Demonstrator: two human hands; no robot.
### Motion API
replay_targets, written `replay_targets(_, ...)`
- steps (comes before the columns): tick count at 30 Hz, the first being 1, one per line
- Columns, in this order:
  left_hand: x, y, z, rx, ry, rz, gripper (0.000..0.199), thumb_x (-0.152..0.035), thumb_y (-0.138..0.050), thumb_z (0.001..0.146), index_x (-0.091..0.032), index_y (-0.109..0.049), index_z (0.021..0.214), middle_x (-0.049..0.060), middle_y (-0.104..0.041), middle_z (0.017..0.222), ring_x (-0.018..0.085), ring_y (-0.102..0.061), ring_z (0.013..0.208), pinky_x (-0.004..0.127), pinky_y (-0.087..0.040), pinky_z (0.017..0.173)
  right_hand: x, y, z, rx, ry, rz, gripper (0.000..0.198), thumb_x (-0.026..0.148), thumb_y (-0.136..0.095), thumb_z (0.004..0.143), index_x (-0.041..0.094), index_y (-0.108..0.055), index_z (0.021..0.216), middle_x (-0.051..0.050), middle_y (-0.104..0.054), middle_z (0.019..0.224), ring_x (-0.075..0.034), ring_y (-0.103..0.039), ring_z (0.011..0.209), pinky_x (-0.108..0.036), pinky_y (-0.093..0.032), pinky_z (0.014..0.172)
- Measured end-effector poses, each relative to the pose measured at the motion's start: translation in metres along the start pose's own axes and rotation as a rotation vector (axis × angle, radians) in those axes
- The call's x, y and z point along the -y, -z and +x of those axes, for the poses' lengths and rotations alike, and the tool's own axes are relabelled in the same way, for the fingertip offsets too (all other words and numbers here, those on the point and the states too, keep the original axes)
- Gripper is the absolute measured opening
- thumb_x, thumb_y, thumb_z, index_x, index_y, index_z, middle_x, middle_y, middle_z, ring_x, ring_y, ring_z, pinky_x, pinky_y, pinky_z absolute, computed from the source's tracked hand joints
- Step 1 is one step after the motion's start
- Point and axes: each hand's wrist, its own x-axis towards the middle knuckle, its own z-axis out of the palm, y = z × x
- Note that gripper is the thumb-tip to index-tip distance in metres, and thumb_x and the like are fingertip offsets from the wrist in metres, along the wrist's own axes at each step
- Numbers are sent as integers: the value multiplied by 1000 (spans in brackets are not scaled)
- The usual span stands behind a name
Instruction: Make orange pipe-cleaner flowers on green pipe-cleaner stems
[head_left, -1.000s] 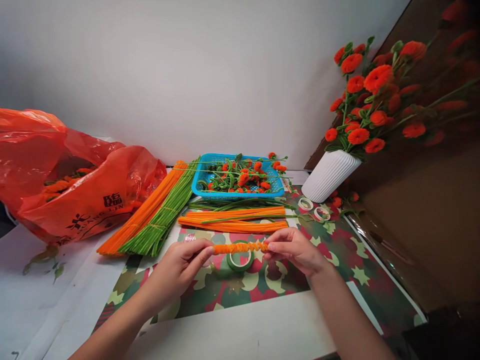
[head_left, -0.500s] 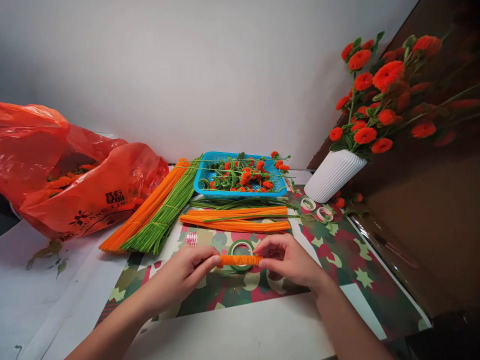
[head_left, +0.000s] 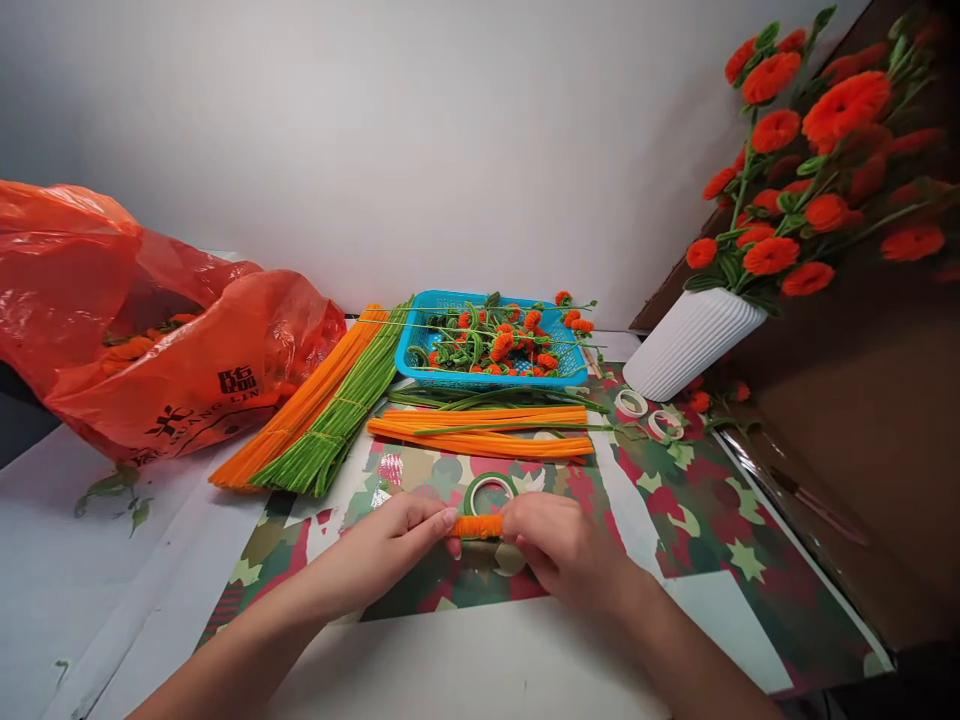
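Between my two hands stretches a short coil of orange pipe cleaner (head_left: 479, 526), held level above the table. My left hand (head_left: 416, 525) pinches its left end between thumb and fingers. At the other end, my right hand (head_left: 551, 535) has its fingers closed round the tip, and the fingers hide that end. Just behind the coil a roll of green tape (head_left: 472, 492) lies on the patterned mat, partly covered by my right hand. Loose orange pipe cleaners (head_left: 480, 445) lie in a row beyond it, with a few green ones on and behind them.
A blue basket (head_left: 416, 375) holds green stems with orange flowers. Bundled green pipe cleaners (head_left: 330, 430) and orange ones (head_left: 292, 410) lie left, beside a red plastic bag (head_left: 225, 340). At right stand a white vase (head_left: 690, 345) of orange flowers and two white tape rolls (head_left: 631, 403).
My right hand has turned over and its fingers have closed further round the right end of the coil. Less of the coil shows between my hands. The view has shifted slightly.
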Motion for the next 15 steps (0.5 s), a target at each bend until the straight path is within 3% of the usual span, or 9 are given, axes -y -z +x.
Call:
replay_targets(4,-2,7,-4,78,27,-60,50,-59,-43,86,-17,-62,67,-8,-22,49,10,-21,44,23,-18,41,2,-2,-1,10,48,-43,22,3,-34,84,22,-44,79,-3,-55,72,-16,-53,72,-26,-44,65)
replay_targets(11,-7,11,-8,-117,-224,384,45,-42,-35,93,-19,-44,56,-4,-36,53,12,-34,49,23,-27,48,3,-2,-2,7,-62,125,21,1,-39,78,22,-43,79,0,-51,71,-13,-44,63,-22,-38,58)
replay_targets(13,-5,12,-8,-161,-302,432,41,-37,-36,94,-19,-50,60,-4,-41,53,12,-39,50,23,-30,49,4,-1,-2,-10,-122,196,18,3,-42,79,21,-43,78,0,-51,70,-12,-45,62,-22,-37,56)
replay_targets(15,-3,12,-8,-256,-370,409,29,-33,-41,93,-19,-62,77,-3,-51,58,12,-47,53,22,-35,52,5,-1,-3,-24,-222,309,16,6,-46,82,21,-44,76,1,-52,70,-11,-47,60,-21,-37,53)
